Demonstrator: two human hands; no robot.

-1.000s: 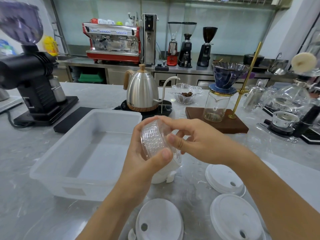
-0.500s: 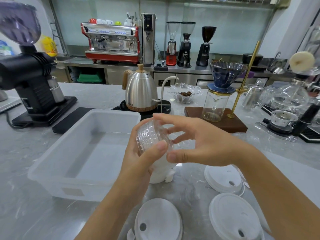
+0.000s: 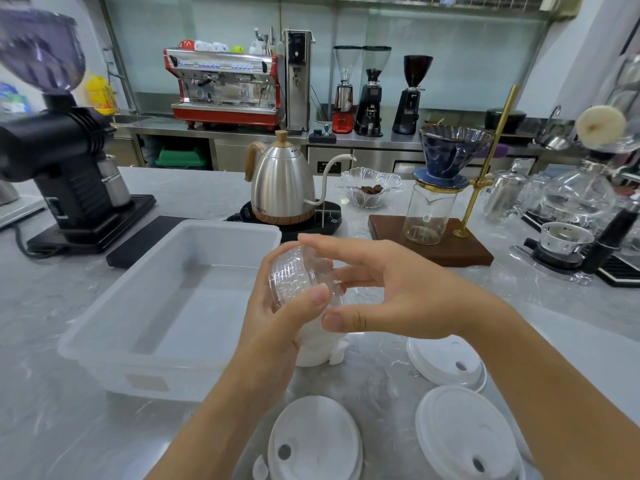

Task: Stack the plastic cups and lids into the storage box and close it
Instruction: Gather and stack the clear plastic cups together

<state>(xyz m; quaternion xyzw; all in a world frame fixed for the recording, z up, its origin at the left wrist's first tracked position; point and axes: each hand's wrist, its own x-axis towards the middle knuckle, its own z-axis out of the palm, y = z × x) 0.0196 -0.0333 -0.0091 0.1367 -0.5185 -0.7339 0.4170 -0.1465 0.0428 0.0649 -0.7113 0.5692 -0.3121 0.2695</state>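
**Clear cups in hand beside the empty box**

Your left hand (image 3: 277,327) has its grip closed around the clear cups (image 3: 294,275), just right of the box (image 3: 166,358); your right hand (image 3: 391,299) is loosely open, fingertips touching them; thin, light, slippery plastic likely crushes, so hold the ribbed sides gently; lids (image 3: 315,441) lie on the desk (image 3: 69,427) nearer you than the box.

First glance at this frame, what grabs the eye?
Dead centre, both hands meet over the counter: the left hand has its grip on a clear ribbed plastic cup while the right hand hovers open beside it. Just left sits the translucent storage box, nothing in it yet, with three white lids lying flat on the counter nearest the camera. Behind, a steel gooseneck kettle and a red espresso machine stand out.
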